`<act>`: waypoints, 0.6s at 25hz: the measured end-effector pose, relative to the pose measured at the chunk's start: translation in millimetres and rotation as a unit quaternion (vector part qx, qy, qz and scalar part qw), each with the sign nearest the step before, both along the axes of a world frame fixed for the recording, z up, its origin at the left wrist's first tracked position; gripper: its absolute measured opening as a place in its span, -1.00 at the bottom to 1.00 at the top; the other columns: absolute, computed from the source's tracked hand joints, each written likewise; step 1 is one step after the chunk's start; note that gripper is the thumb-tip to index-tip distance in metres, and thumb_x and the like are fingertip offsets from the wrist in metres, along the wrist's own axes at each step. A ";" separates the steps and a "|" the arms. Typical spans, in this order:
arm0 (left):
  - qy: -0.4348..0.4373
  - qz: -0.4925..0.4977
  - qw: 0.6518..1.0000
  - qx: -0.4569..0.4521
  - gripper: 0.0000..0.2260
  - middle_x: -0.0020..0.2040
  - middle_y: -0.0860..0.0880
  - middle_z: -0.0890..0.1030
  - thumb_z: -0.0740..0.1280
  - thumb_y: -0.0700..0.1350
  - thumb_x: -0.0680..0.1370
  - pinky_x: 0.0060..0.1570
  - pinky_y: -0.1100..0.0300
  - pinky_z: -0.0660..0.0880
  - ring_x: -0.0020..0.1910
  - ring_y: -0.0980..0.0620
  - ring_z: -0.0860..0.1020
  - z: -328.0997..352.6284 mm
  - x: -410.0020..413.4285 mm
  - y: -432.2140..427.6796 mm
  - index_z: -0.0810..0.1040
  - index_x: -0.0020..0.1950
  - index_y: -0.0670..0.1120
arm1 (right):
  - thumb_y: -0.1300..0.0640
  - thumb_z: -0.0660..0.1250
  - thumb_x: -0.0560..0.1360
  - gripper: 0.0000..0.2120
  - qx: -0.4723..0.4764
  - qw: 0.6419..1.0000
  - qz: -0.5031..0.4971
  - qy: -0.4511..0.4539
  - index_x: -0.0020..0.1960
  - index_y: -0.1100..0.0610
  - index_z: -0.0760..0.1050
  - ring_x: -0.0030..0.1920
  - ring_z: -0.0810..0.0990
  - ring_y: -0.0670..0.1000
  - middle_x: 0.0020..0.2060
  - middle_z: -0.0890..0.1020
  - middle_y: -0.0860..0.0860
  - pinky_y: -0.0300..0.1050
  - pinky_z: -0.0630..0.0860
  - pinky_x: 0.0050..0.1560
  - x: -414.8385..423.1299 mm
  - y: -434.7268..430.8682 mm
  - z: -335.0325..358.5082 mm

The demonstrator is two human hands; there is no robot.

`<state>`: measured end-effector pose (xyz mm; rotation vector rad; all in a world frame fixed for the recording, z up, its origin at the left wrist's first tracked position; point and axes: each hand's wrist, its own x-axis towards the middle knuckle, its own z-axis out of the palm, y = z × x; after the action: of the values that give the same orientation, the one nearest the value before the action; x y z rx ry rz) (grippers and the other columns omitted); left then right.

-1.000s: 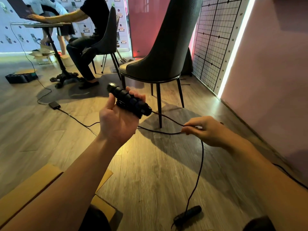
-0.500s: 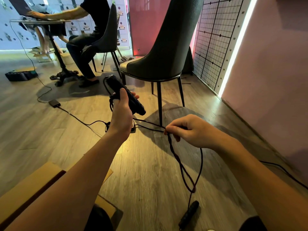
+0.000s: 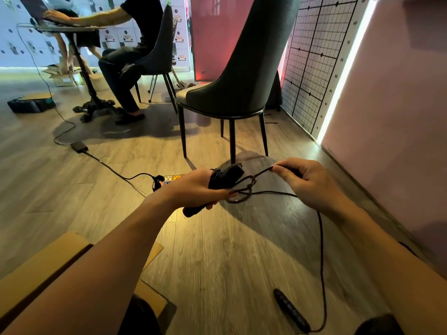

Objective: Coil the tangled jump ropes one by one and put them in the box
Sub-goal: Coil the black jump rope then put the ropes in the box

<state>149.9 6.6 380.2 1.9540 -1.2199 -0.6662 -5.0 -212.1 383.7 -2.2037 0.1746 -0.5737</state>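
Left hand (image 3: 196, 189): clenched round one jump rope handle (image 3: 227, 175), centre frame; forearm enters from lower left.
Right hand (image 3: 312, 187): pinches the cord (image 3: 320, 250) near that handle; a small loop lies between the hands.
Rope location: cord trails to the second handle (image 3: 291, 310) on the floor (image 3: 229, 262), lower right.
Cardboard box (image 3: 43, 267): lower left.
Advice: lay even loops and hold the cord lightly taut.

Matt black jump-rope handle (image 3: 291, 310) lies on smooth wood-grain floor (image 3: 229, 262); brown cardboard box (image 3: 36, 269); leather-like chair (image 3: 244, 76).
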 end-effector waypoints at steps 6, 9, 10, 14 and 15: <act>0.103 0.107 0.986 -0.075 -0.82 -0.34 -0.08 0.52 0.41 -0.10 0.56 -0.32 0.15 0.56 -0.35 -0.04 0.52 -2.1 3.9 2.2 0.56 -0.08 -0.22 | 0.08 0.29 0.62 -0.85 -0.089 0.995 -0.039 0.001 -0.09 0.03 0.59 -0.47 0.39 -0.16 -0.51 0.44 -0.13 -0.39 0.31 -0.43 1.6 -2.0 -0.8; 0.088 0.154 0.980 -0.088 -0.74 -0.38 -0.07 0.51 0.41 -0.09 0.56 -0.35 0.15 0.54 -0.35 -0.07 0.52 -3.4 11.7 5.8 0.57 -0.03 -0.31 | 0.03 0.20 0.65 -0.67 -0.096 0.991 -0.085 -0.021 -0.23 0.13 0.51 -0.47 0.41 -0.19 -0.51 0.39 -0.11 -0.39 0.30 -0.45 4.1 -6.3 -0.5; 0.079 0.165 0.979 -0.085 -0.72 -0.39 -0.07 0.51 0.41 -0.09 0.56 -0.36 0.17 0.54 -0.39 -0.03 0.51 -4.0 13.1 6.7 0.56 -0.03 -0.33 | 0.00 0.19 0.65 -0.64 -0.088 0.991 -0.093 -0.024 -0.24 0.14 0.51 -0.48 0.41 -0.20 -0.52 0.39 -0.12 -0.39 0.30 -0.46 4.0 -9.0 -0.7; 0.051 0.196 0.976 -0.084 -0.79 -0.43 -0.06 0.50 0.40 -0.12 0.56 -0.38 0.17 0.53 -0.49 0.07 0.49 -4.9 15.4 11.0 0.54 -0.19 -0.23 | -0.01 0.37 0.56 -0.90 -0.077 0.997 -0.022 0.005 -0.06 0.00 0.59 -0.42 0.48 -0.16 -0.42 0.54 -0.11 -0.36 0.41 -0.40 -2.4 -15.1 -1.6; 0.048 0.197 0.976 -0.080 -0.79 -0.43 -0.05 0.50 0.40 -0.12 0.56 -0.38 0.17 0.53 -0.49 0.07 0.49 -5.3 15.5 11.7 0.53 -0.21 -0.21 | 0.00 0.41 0.53 -0.91 -0.091 0.996 -0.005 0.010 -0.03 0.01 0.60 -0.37 0.52 -0.15 -0.36 0.59 -0.08 -0.38 0.44 -0.35 -3.9 -15.2 -1.4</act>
<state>165.4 18.4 374.9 1.9267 -0.7682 -0.4345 -8.9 -227.3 382.3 -2.3876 0.1478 -0.5929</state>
